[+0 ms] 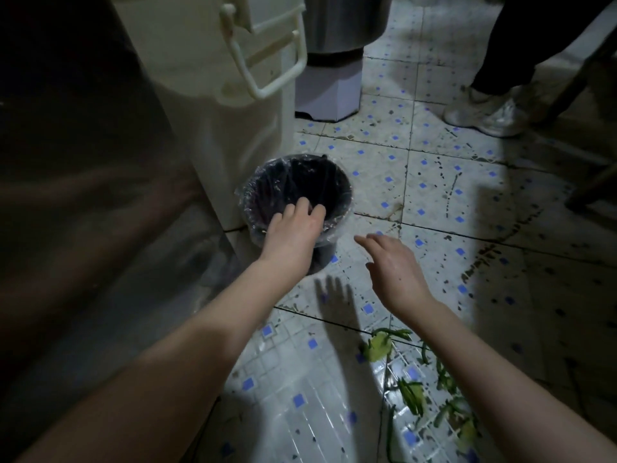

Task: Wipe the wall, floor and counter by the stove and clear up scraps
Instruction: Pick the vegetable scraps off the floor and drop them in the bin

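A small dark bin [330, 185] lined with a clear plastic bag stands on the tiled floor [434, 195] beside a cream cabinet. My left hand [293, 228] reaches over the bin's near rim, fingers curled down into the opening; whether it holds anything cannot be told. My right hand [394, 269] hovers above the floor just right of the bin, fingers spread and empty. Green vegetable scraps [414, 392] lie scattered on the floor at the lower right, beneath my right forearm. The floor tiles are white with blue squares and spotted with dark dirt.
A cream cabinet [233, 128] with a white handle stands left of the bin. A metal pot on a pale stand [330, 91] sits behind. Another person's leg and pale shoe [487, 111] are at the upper right. A dark steel surface [83, 195] fills the left.
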Motion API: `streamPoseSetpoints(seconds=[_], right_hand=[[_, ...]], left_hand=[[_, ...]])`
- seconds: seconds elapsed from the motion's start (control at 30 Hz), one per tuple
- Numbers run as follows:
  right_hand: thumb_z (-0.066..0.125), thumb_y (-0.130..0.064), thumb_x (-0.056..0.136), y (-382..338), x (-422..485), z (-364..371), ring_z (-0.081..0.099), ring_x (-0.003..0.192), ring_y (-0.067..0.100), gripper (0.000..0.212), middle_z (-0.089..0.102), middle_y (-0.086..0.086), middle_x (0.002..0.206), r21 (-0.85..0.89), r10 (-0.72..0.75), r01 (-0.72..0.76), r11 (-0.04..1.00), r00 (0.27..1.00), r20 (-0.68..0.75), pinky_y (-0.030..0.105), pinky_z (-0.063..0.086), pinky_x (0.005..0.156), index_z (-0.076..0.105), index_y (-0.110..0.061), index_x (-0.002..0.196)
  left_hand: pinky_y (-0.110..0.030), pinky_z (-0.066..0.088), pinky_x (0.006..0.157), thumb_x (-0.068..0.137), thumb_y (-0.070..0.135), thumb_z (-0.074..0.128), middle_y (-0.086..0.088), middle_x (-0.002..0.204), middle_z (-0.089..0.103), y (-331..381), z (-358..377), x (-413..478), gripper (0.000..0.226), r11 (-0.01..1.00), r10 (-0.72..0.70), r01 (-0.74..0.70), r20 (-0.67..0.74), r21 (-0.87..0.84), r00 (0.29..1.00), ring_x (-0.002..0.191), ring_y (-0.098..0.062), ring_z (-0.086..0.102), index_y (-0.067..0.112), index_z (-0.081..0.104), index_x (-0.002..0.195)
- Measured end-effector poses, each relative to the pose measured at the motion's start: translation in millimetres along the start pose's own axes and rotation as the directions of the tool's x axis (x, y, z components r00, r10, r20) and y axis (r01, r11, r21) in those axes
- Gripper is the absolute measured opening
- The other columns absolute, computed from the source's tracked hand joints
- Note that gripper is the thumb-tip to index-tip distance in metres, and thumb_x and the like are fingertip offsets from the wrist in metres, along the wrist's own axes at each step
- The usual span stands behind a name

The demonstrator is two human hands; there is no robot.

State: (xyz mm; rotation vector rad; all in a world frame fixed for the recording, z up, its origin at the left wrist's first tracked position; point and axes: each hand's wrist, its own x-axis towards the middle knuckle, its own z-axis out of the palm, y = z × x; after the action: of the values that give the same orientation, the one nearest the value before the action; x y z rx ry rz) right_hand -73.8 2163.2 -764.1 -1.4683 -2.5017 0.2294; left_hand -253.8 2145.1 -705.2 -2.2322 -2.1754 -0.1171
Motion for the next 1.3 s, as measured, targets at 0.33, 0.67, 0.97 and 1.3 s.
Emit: streamPoseSetpoints(seconds=[0.33,0.67,0.97,1.3], right_hand=[[0.061,0.004,0.078,44,-94,21,0.046,0.126,0.029,0.061,0.052,0.010,0.136,-0.010,0.178,-0.178,0.984,0.981,0.074,0.039,0.035,0.104,0.049,-0.016,0.134],[0.052,-0.007,0.088,78,-186,56,0.039,0.132,0.020,0.054,0.045,0.001,0.142,-0.040,0.355,-0.355,0.934,0.906,0.232,0.035,0.029,0.110,0.042,-0.023,0.139],[0.049,0.012,0.081,88,-233,62,0.024,0.140,0.014,0.074,0.030,-0.005,0.151,0.108,0.508,-0.547,0.830,0.822,0.256,0.028,0.016,0.116,0.035,-0.027,0.142],[0.049,0.006,0.088,101,-249,66,0.033,0.136,0.020,0.062,0.036,-0.003,0.150,0.121,0.575,-0.611,0.782,0.783,0.235,0.036,0.032,0.113,0.040,-0.025,0.141]], left_hand=[[-0.033,0.040,0.084,0.073,0.003,0.071,-0.004,0.122,0.045,56,45,-30,0.064,0.978,0.200,-0.205,0.097,0.039,0.975,0.108,-0.025,0.048,0.018,0.040,0.126],[-0.035,0.040,0.088,0.088,0.008,0.058,-0.006,0.125,0.045,99,123,-58,0.045,0.949,0.287,-0.314,0.306,0.041,0.908,0.112,-0.026,0.048,0.018,0.039,0.128],[-0.043,0.037,0.102,0.086,0.010,0.061,-0.012,0.149,0.029,137,173,-66,0.078,0.938,0.303,-0.345,0.451,0.013,0.840,0.128,-0.030,0.041,0.017,0.014,0.148],[-0.032,0.046,0.091,0.074,-0.011,0.063,-0.012,0.129,0.043,148,189,-70,0.078,0.941,0.337,-0.311,0.438,-0.133,0.833,0.112,-0.026,0.047,0.014,0.029,0.140]])
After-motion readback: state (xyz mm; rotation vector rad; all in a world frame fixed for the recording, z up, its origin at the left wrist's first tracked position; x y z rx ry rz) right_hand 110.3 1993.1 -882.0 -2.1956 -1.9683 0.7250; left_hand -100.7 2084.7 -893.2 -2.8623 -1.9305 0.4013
